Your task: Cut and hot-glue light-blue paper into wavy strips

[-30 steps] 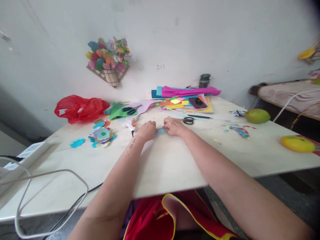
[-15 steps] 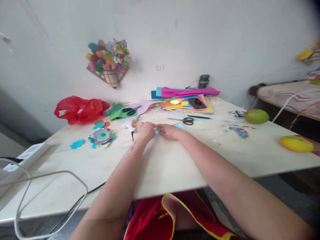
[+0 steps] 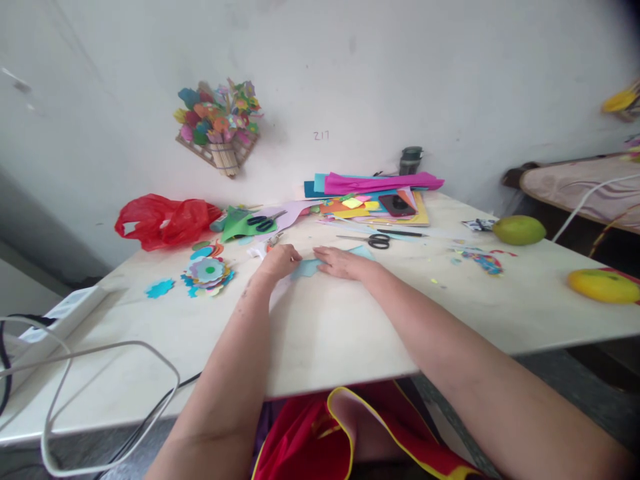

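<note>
A small piece of light blue paper [image 3: 307,268] lies on the table between my hands. My left hand [image 3: 281,261] is closed, fingers curled together at the paper's left edge. My right hand [image 3: 344,263] rests flat over the right end, its fingers stretched out and pointing left. Beyond my right hand another light blue paper piece [image 3: 362,252] shows in part. A white glue gun [image 3: 257,249] lies just past my left hand, partly hidden by it. Scissors with black handles [image 3: 379,241] lie behind my right hand.
To the left sit stacked paper flowers [image 3: 209,271], a blue paper flower [image 3: 160,288] and a power strip [image 3: 65,313] with cables. Further back are a red plastic bag [image 3: 167,223], more scissors [image 3: 261,222], coloured sheets [image 3: 383,183] and a phone [image 3: 397,205]. Mangoes [image 3: 520,230] lie at the right.
My left hand has moved left, away from my right fingertips, and more of the light blue paper shows between them. My right hand stays nearly in place. The view has shifted slightly.
</note>
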A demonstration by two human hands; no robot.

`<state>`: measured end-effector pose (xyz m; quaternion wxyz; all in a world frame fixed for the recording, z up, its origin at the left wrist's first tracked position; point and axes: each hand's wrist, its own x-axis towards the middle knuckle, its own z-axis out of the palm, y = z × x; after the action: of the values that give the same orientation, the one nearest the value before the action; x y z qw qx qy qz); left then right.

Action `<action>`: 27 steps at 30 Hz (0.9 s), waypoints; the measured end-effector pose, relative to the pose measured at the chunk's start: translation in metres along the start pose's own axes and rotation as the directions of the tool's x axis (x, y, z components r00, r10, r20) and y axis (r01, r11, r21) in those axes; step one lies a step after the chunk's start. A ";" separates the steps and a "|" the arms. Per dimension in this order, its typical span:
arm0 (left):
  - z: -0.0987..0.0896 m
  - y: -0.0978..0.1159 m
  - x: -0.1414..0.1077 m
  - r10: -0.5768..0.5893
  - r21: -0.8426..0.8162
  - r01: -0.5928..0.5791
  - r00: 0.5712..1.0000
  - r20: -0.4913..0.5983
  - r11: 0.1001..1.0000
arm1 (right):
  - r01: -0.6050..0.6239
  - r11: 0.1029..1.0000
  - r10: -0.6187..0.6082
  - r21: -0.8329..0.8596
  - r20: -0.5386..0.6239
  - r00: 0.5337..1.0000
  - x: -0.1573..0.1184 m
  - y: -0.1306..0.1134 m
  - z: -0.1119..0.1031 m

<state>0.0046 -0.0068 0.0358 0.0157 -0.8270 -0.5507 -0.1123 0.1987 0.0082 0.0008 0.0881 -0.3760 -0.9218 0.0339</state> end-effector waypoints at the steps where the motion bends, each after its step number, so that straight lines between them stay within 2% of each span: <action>1: 0.000 -0.001 0.000 -0.001 0.008 0.001 1.000 -0.001 1.000 | -0.001 1.000 0.001 0.007 -0.001 1.000 0.000 0.000 0.000; 9: 0.014 -0.006 0.006 0.008 0.032 -0.005 0.995 -0.095 0.999 | -0.023 0.999 0.023 0.032 -0.022 0.999 0.001 0.000 0.002; 14: 0.020 -0.008 0.009 0.065 0.031 -0.061 0.991 -0.118 0.998 | -0.040 0.999 0.041 0.032 -0.024 0.999 0.001 0.001 0.003; 23: 0.012 -0.014 0.002 0.076 0.096 -0.072 0.996 -0.036 0.993 | 0.026 1.000 -0.025 0.013 -0.028 0.999 0.003 0.005 0.008; 25: 0.009 -0.010 -0.001 0.083 0.125 -0.089 0.995 0.046 0.988 | 0.027 1.000 -0.027 0.004 -0.043 0.999 0.004 0.006 0.010; 27: 0.006 -0.005 -0.003 0.055 0.144 -0.081 0.983 0.175 0.986 | 0.012 1.000 -0.012 -0.003 -0.041 0.999 0.005 0.007 0.012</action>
<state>0.0001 -0.0070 0.0288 0.0348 -0.8483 -0.5284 0.0017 0.1975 0.0167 -0.0110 0.1067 -0.3711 -0.9221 0.0244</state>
